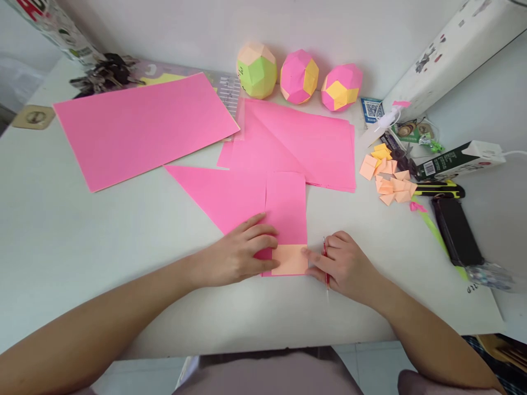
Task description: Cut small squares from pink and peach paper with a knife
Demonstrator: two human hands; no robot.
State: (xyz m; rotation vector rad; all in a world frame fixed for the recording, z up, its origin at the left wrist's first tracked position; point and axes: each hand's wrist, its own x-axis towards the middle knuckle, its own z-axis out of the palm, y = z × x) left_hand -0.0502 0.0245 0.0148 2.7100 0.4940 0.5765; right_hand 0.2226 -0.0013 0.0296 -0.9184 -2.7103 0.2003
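A small peach paper rectangle [288,260] lies on the near end of a pink paper strip [287,208], close to its bottom edge. My left hand [247,249] rests on the pink paper with its fingers spread, fingertips touching the left side of the peach piece. In my right hand [343,266] a slim red pen [326,258] is tucked between curled fingers. That hand's index finger presses the right edge of the peach piece. To the left a pink triangular sheet [218,192] extends beside the strip.
Pink sheets [329,142] and a large pink card [144,131] lie behind. Three faceted paper balls, one green and peach [257,74], stand by the wall. At right are folded peach pieces [391,184], a yellow-black cutter [442,190], a black case [457,230] and a carton [457,159].
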